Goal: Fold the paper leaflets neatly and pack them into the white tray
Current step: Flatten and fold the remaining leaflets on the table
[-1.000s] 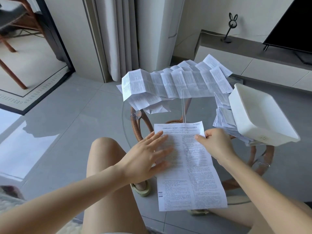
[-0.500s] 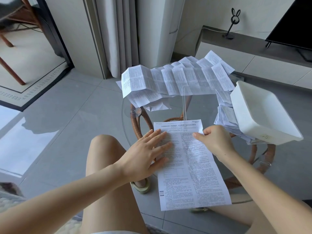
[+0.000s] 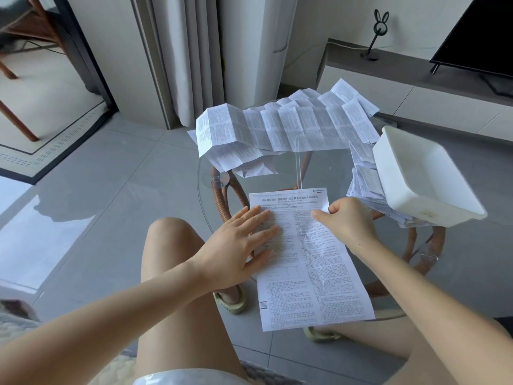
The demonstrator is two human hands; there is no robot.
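A long printed leaflet (image 3: 311, 273) lies flat on the round glass table (image 3: 327, 168), its near end hanging over the edge. My left hand (image 3: 238, 245) presses on its left side with straight, spread fingers. My right hand (image 3: 347, 220) pinches the leaflet's upper right edge between thumb and fingers. The white tray (image 3: 422, 176) sits tilted at the right on a heap of folded leaflets (image 3: 363, 182). A pile of creased, unfolded leaflets (image 3: 283, 129) covers the far side of the table.
The table stands on a rattan frame (image 3: 222, 195) over a grey tiled floor. My bare knees and sandals show beneath the glass. A low TV cabinet (image 3: 416, 87) with a rabbit-eared ornament (image 3: 374, 37) runs along the back right; curtains hang behind.
The leaflet has slid slightly towards me. My right hand has shifted a little right on its top edge; my left hand stays pressed flat.
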